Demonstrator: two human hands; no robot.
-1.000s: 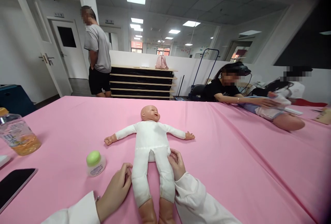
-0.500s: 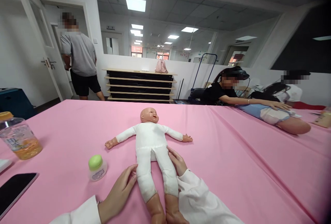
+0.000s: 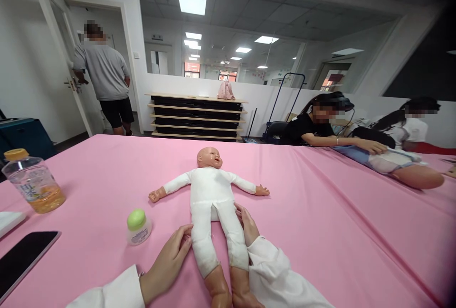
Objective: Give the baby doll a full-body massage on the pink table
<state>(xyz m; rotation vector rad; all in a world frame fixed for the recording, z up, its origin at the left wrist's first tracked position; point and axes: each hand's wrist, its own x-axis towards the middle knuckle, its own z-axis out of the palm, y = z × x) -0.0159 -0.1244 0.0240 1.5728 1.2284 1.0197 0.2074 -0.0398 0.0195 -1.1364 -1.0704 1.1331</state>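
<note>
A baby doll [image 3: 213, 189] in a white cloth suit lies on its back on the pink tablecloth [image 3: 306, 232], arms spread wide and legs toward me. Beside the doll's thigh at the left, my left hand [image 3: 169, 258] rests with its fingers stretched out and the tips touching the leg. My right hand [image 3: 247, 222] lies along the doll's other hip and thigh, fingers extended, partly tucked against its side. Neither hand grips anything. A small cream jar [image 3: 138, 227] with a green lid stands a little left of my left hand.
At the left are a bottle [image 3: 39, 187] with orange liquid, a phone [image 3: 24, 260] and a white object [image 3: 10, 222]. Across the table at the right, a person in black [image 3: 309, 123] handles another doll [image 3: 416, 175]. Someone in grey [image 3: 105, 73] stands by the door.
The whole view has shifted slightly right. The person in grey has moved farther into the doorway, one arm toward the door handle. My hands keep their places against the doll.
</note>
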